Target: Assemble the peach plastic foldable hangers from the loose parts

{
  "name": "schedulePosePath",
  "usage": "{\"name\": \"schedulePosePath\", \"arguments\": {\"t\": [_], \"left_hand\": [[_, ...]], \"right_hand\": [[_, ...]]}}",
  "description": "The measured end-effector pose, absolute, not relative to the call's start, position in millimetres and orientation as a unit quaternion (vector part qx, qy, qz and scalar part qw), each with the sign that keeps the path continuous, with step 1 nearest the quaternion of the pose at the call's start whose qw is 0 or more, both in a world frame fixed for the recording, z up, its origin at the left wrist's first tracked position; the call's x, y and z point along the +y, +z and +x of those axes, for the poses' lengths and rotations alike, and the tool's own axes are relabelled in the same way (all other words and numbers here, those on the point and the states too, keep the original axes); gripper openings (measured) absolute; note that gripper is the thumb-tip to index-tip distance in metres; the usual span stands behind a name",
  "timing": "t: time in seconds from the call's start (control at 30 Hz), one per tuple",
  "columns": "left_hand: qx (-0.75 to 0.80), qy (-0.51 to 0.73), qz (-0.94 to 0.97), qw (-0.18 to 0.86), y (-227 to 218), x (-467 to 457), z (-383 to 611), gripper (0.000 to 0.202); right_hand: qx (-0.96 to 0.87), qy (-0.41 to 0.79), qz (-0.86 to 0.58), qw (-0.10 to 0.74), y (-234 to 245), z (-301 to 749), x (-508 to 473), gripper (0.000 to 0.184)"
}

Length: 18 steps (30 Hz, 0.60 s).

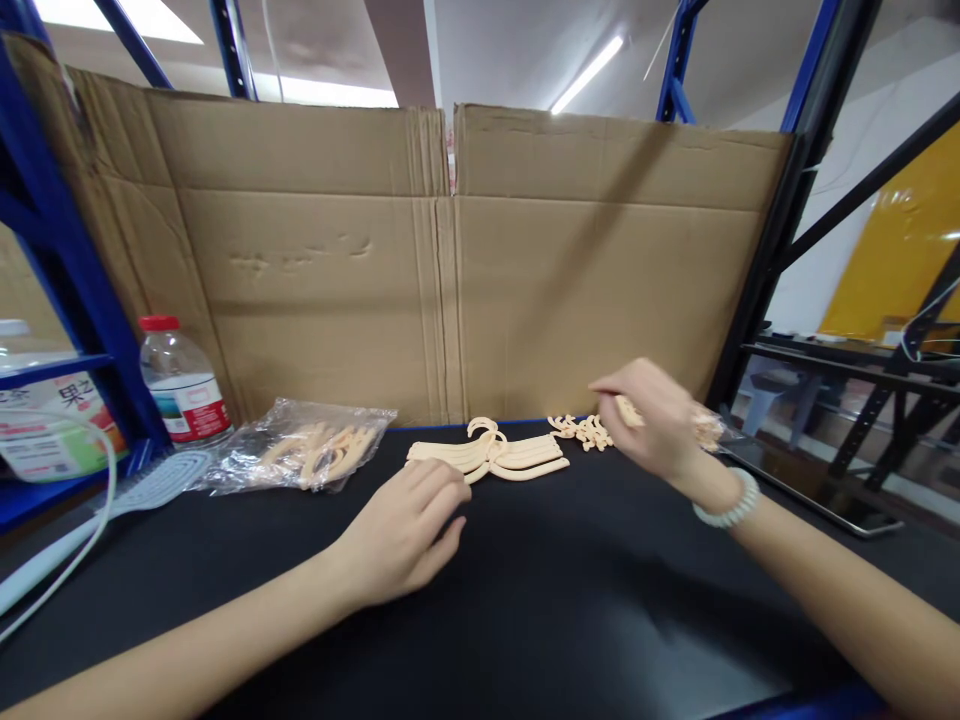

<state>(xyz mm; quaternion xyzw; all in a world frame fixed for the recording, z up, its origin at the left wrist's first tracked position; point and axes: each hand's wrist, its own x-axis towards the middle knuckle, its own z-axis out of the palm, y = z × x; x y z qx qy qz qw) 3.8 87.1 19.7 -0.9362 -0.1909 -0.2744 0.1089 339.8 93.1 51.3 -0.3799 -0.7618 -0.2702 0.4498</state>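
Observation:
Beige plastic hangers [525,452] lie in a neat stack at the back middle of the black table, hooks to the rear. My left hand [412,525] rests just in front of their left end, fingers loosely bent and thumb apart, holding nothing that I can see. My right hand [649,420] is raised before a loose pile of small beige hook pieces [581,431]. Motion blurs its fingers; a beige bit shows by them, but whether it is held or lies behind is unclear. A pale beaded bracelet circles the right wrist.
At left lie a clear plastic bag [307,445] of beige parts, a light-blue hairbrush [161,482] and a white cable [111,480]. A red-capped bottle [187,385] stands behind. A dark tablet-like device [817,490] lies at right. Cardboard [322,300] walls the back.

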Motion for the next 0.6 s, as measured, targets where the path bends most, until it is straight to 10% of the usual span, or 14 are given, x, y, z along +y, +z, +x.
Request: {"name": "schedulePosePath", "arguments": {"t": [0.6], "left_hand": [[-0.317, -0.209, -0.925, 0.011, -10, 133, -4, 0.023]], "right_hand": [[-0.830, -0.168, -0.412, 0.335, -30, 372, 150, 0.023]]}}
